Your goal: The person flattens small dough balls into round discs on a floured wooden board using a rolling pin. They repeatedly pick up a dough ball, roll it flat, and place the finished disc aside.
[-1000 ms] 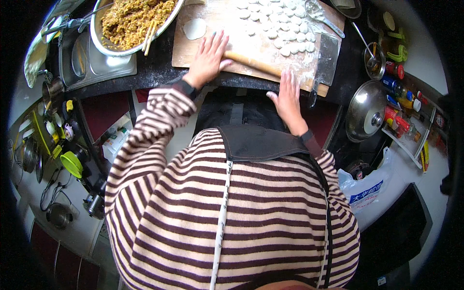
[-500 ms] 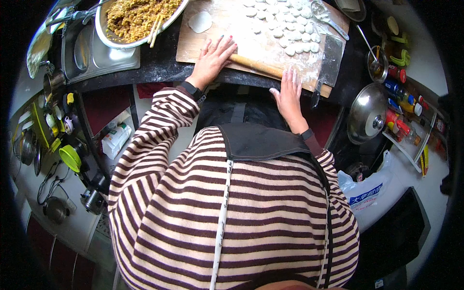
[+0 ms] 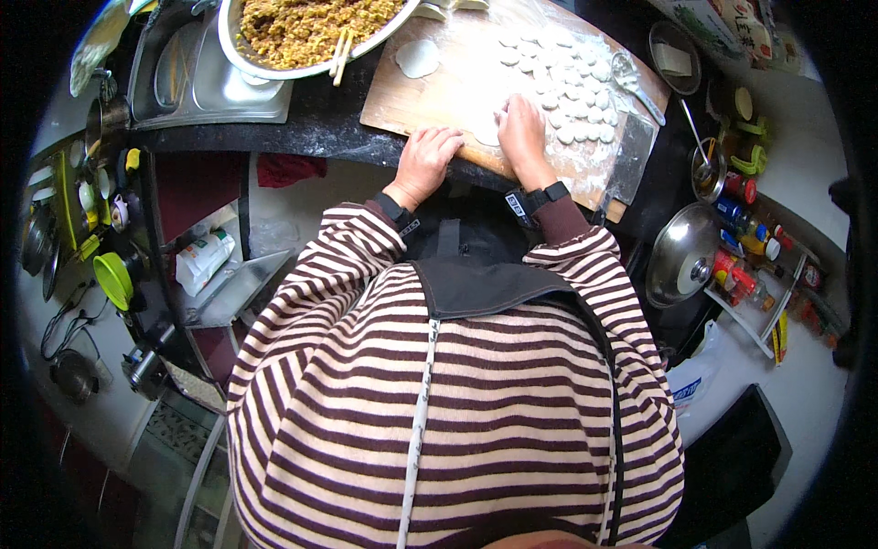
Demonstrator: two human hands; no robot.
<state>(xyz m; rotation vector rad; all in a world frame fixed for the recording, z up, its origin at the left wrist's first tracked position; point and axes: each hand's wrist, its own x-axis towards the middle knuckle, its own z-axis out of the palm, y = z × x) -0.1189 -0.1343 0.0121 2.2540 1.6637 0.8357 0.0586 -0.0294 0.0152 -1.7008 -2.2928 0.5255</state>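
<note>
My left hand [image 3: 427, 166] sits at the near edge of the wooden board [image 3: 389, 114], fingers curled down over the end of a rolling pin [image 3: 483, 156]; I can't tell from here how firmly it holds on. The pin lies along that edge, a short stretch of it showing between my hands. My right hand [image 3: 523, 137] is above the board with fingers folded inward, beside a partly covered piece of pale dough [image 3: 487, 127], and I can't make out whether it pinches any. Further left on the board I see a flat dough round [image 3: 418, 59]; to the right, a cluster of small floured dough pieces [image 3: 574, 105], then a broad-bladed knife [image 3: 631, 157]. On the dark tabletop [image 3: 338, 123], a bowl [image 3: 283, 71] of filling [image 3: 315, 27] has chopsticks [image 3: 341, 59] at its rim.
</note>
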